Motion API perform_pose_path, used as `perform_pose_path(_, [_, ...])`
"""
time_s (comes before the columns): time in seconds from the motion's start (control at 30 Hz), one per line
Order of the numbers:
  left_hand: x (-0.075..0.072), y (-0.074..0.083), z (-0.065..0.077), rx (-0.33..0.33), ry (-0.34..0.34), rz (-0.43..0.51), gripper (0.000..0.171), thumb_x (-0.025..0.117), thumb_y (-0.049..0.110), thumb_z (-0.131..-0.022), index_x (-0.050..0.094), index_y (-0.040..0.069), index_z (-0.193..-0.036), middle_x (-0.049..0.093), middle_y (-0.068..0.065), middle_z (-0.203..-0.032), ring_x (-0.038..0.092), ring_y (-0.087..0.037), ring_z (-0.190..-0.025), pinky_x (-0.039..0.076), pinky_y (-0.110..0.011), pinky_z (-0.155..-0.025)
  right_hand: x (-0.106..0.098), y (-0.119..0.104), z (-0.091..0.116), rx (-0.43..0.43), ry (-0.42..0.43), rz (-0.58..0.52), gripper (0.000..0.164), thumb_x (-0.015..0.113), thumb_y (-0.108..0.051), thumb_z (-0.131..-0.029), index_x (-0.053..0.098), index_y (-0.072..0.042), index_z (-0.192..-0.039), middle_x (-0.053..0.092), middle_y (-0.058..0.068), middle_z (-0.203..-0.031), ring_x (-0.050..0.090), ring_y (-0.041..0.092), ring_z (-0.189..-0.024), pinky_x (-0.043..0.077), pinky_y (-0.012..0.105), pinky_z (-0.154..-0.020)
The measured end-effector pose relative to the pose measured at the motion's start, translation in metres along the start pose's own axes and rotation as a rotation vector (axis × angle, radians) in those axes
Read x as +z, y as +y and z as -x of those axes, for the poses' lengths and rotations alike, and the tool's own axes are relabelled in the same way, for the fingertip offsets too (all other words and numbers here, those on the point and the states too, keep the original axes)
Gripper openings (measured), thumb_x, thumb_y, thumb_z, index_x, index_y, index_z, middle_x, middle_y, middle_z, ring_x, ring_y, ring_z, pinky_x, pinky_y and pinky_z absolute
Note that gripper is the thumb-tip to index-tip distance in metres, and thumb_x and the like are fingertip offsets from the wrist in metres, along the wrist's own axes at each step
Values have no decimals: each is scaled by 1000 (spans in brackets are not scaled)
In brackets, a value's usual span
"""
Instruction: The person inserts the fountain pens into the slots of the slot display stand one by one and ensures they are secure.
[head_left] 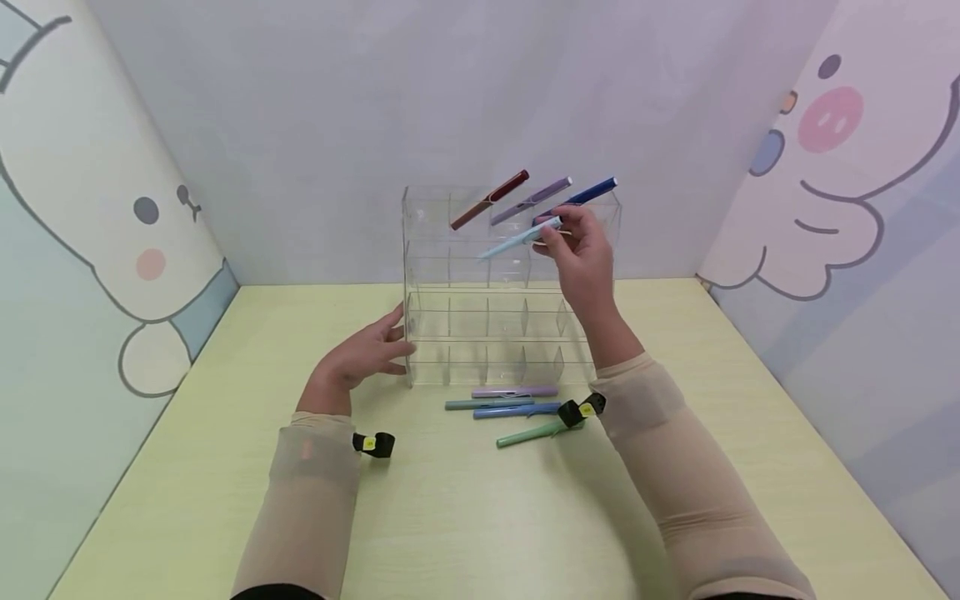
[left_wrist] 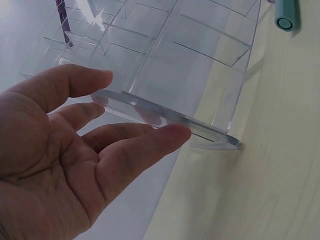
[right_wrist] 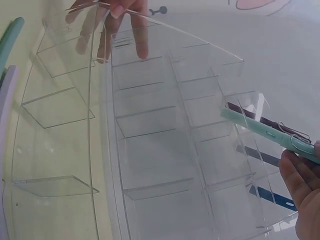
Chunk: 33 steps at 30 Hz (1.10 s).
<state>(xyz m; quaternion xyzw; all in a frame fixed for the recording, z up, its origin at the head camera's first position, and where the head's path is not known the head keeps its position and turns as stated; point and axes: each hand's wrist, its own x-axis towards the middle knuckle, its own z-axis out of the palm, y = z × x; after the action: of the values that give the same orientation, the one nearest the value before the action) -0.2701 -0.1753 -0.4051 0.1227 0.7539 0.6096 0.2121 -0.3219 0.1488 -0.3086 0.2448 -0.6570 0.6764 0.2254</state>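
A clear acrylic pen rack [head_left: 465, 329] with stepped, divided compartments stands upright on the table. My left hand [head_left: 367, 350] grips its left side wall; in the left wrist view the fingers [left_wrist: 150, 145] lie along the panel's edge. Over the upper tiers, my right hand [head_left: 585, 254] pinches a light blue pen [head_left: 517, 239], which slants down to the left. Seen from the right wrist, this pen [right_wrist: 265, 131] overlaps the rack's top compartments. Leaning in the top tier are a dark red pen [head_left: 491, 200], a purple pen [head_left: 532, 200] and a dark blue pen [head_left: 596, 191].
On the table [head_left: 450, 517] before the rack lie a lilac pen [head_left: 513, 392], a grey-teal pen [head_left: 487, 404], a blue pen [head_left: 517, 411] and a green pen [head_left: 532, 434]. The lower tiers hold only dividers. A pale curtain-like backdrop [head_left: 300, 125] rises behind, with cartoon-printed panels either side.
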Motion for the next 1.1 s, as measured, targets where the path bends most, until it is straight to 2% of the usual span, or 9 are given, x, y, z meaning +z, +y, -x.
perform_pose_path(0.37, [3,-1,-3,3,-6,-2,77,53,18,-102,7,55,-151,30,-12,-159,43,-40,-137,47,-55,-101,5,4,6,73,-70,133,30,60,-8,-97,57,6,-123,64,24,-118,68,19,-97,58,32,-87])
perform_pose_path(0.53, [4,1,-4,-2,-3,1,78,54,17,-101,7,55,-151,31,-10,-159,42,-39,-138,47,-56,-101,8,4,7,61,-90,180,32,62,-11,-96,58,5,-124,65,20,-113,67,29,-98,58,29,-86])
perform_pose_path(0.7, [3,0,-5,2,-9,-3,78,53,17,-102,6,54,-151,31,-9,-159,42,-39,-138,46,-57,-102,9,4,6,48,-111,260,30,63,-17,-96,62,1,-121,66,15,-106,68,25,-96,57,24,-85])
perform_pose_path(0.9, [2,0,-5,-1,0,-8,78,53,17,-102,7,55,-151,31,-11,-159,44,-39,-136,48,-55,-100,10,5,4,39,-140,340,28,63,-20,-97,64,-2,-119,67,12,-104,68,32,-98,56,22,-84])
perform_pose_path(1.1, [3,2,-3,-15,13,-13,80,55,18,-101,4,53,-152,28,-12,-160,43,-38,-137,49,-53,-100,12,2,5,45,-156,418,26,62,-24,-98,66,-7,-118,68,7,-103,67,17,-92,54,19,-76])
